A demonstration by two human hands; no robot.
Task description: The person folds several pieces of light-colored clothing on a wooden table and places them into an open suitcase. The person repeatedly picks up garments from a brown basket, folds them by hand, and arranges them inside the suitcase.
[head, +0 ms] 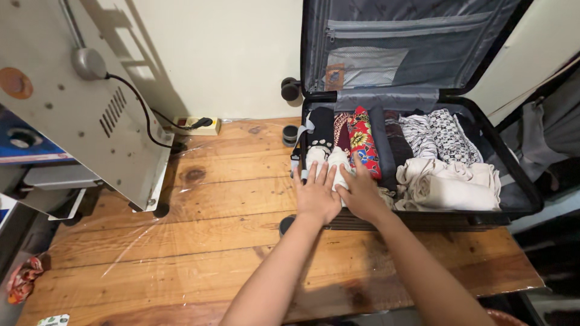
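From my seat I see both hands laid side by side at the near left corner of the open black suitcase (513,181). The left hand (316,196) lies flat, fingers spread and straight, pressing down on a white rolled garment (329,160) packed against the case's left wall; it grasps nothing. The right hand (361,194) sits just to its right, touching it, with the fingers stretched over the same white roll and reaching to the near end of a red floral rolled cloth (362,142); it too is open and flat, closed on nothing that I can see.

The white roll lies inside the case at its near left, with a black garment (321,125) just beyond it on the far side. To the right of the red floral roll stand a dark grey roll (382,145), then black-and-white patterned rolls (435,136) at the far right, and cream folded clothes (450,184) at the near right. The grey-lined lid (399,42) stands upright against the wall.

The case rests on a wooden table (211,241). At the far left a grey metal machine (78,102) leans over the table, with a black cable (142,111) running to a yellow power strip (199,125)
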